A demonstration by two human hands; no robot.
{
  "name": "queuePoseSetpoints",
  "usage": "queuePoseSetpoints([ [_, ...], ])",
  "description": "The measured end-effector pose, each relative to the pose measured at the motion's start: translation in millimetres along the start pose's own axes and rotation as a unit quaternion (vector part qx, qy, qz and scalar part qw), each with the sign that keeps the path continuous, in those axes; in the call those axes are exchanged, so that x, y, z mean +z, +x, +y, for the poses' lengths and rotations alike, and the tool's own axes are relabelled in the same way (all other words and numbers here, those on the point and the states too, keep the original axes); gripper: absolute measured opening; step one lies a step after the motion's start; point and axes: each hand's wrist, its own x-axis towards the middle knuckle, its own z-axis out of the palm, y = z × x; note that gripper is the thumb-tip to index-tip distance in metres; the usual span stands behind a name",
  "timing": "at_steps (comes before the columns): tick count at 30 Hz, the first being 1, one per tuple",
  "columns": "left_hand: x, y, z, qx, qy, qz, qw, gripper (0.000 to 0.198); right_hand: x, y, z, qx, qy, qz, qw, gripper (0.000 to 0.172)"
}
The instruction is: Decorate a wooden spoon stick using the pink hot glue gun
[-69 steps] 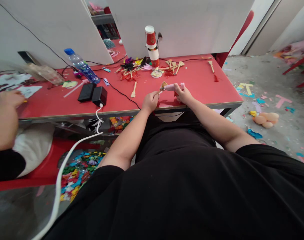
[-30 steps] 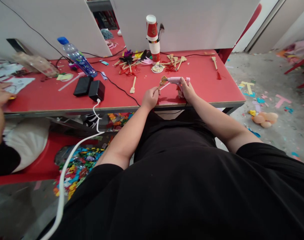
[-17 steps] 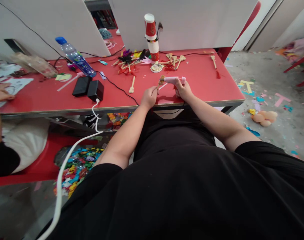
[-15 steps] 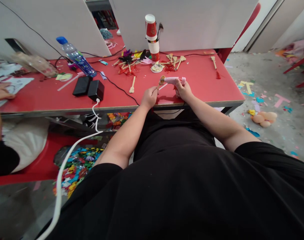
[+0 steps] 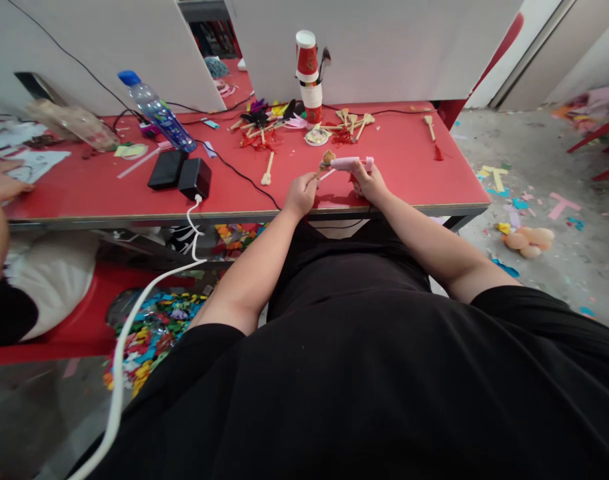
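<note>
L hand (image 5: 301,194) grip pinching brown-headed stick (image 5: 328,158) over red desk (image 5: 409,167), R hand (image 5: 371,185) grip wrapped round pink glue gun (image 5: 345,165), nozzle pointing approx 9 o'clock, nr stick's head, stacked cups (image 5: 307,60) approx 12 o'clock from hands, bottle (image 5: 159,115) at 10

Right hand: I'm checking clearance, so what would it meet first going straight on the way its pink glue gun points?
Probably the brown-headed stick in the left hand; the pink glue gun seems at or near its head, depth unclear.
</note>
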Motion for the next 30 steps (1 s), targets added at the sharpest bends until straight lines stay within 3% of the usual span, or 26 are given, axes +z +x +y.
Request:
queuePoseSetpoints([
  [5,2.2,1.6,-2.4,0.009,-0.004,-0.009,1.0,0.037,3.8,-5.7,0.1,-0.054,0.009,0.025,0.998,0.089],
  [16,1.1,0.1,6.2,-0.018,-0.006,-0.01,1.0,0.039,4.6,-8.3,-5.9,-0.053,-0.031,0.062,0.996,0.091],
  [30,0.2,-0.3,6.2,-0.006,0.012,-0.003,1.0,0.038,7.9,-3.5,0.1,-0.026,-0.055,0.095,0.994,0.091],
])
